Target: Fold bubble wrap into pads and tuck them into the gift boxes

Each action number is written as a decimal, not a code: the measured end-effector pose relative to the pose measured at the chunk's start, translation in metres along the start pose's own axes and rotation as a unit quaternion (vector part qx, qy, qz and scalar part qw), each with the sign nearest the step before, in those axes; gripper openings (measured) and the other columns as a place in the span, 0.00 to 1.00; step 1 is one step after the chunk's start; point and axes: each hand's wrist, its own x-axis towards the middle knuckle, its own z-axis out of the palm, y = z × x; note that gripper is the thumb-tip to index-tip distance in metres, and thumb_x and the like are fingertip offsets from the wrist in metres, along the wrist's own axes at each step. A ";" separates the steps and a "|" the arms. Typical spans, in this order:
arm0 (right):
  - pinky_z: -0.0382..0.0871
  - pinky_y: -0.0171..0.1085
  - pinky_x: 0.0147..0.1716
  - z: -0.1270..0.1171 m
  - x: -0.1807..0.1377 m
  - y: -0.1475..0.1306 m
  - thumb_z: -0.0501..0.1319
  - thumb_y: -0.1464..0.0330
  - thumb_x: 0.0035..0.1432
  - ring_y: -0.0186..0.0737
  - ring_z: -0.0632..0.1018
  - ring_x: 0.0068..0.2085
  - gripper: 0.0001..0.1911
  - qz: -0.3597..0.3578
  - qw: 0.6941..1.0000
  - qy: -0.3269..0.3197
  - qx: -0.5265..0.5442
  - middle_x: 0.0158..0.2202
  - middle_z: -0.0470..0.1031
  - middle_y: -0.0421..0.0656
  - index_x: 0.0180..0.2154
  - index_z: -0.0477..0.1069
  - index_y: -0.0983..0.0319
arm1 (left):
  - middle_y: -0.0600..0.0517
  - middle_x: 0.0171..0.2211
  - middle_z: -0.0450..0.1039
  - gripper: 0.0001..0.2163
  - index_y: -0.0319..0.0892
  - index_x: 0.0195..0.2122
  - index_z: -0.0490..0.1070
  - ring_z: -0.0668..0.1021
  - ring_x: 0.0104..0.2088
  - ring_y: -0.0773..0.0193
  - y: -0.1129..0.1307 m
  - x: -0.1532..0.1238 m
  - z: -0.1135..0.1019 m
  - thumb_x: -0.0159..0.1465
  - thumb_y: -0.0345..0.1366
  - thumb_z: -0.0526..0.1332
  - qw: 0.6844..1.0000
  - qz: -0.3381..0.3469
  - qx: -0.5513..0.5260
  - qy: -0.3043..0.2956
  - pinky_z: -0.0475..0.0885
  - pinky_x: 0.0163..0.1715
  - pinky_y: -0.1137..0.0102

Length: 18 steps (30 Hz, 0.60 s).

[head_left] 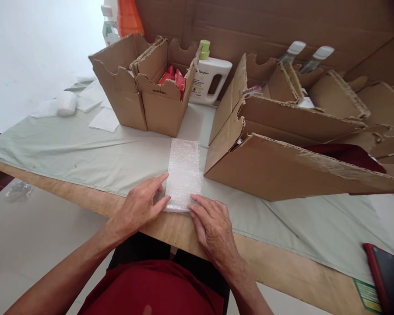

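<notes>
A flat strip of bubble wrap (184, 170) lies on the cloth-covered table, its near end by the front edge. My left hand (146, 199) rests at its left side, thumb and fingertips apart and touching the edge. On the lower right corner of the wrap lie the fingertips of my right hand (213, 221), with the fingers stretched out. Neither hand grips anything. Whether something is inside the wrap cannot be made out.
Cardboard boxes (159, 107) holding red packets stand behind the wrap, beside a white detergent bottle (208, 78). Larger open boxes (282, 162) fill the right. More bubble-wrap pieces (104, 120) lie at the left; a red-cased phone (389, 275) is at the right edge.
</notes>
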 end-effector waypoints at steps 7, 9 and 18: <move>0.70 0.41 0.44 -0.006 0.004 0.001 0.55 0.77 0.71 0.40 0.82 0.43 0.10 0.011 0.993 -0.031 0.110 0.43 0.83 0.43 0.45 0.71 0.60 | 0.42 0.49 0.79 0.16 0.38 0.55 0.72 0.76 0.53 0.50 0.020 -0.022 -0.001 0.66 0.27 0.61 0.991 0.130 -0.009 -0.022 0.73 0.54 0.52; 0.72 0.38 0.40 -0.007 0.004 0.000 0.55 0.75 0.72 0.38 0.81 0.38 0.09 0.039 0.988 -0.047 0.141 0.39 0.82 0.41 0.46 0.71 0.59 | 0.46 0.40 0.80 0.13 0.38 0.51 0.74 0.79 0.43 0.56 0.023 -0.023 0.003 0.67 0.25 0.59 0.994 0.098 -0.043 -0.005 0.76 0.46 0.58; 0.69 0.46 0.49 -0.018 -0.001 -0.011 0.60 0.78 0.66 0.47 0.78 0.50 0.12 -0.002 1.000 0.020 0.020 0.49 0.79 0.49 0.49 0.73 0.61 | 0.48 0.32 0.76 0.10 0.36 0.50 0.76 0.76 0.33 0.57 0.020 -0.015 0.012 0.69 0.29 0.59 0.999 0.027 -0.003 0.039 0.76 0.34 0.62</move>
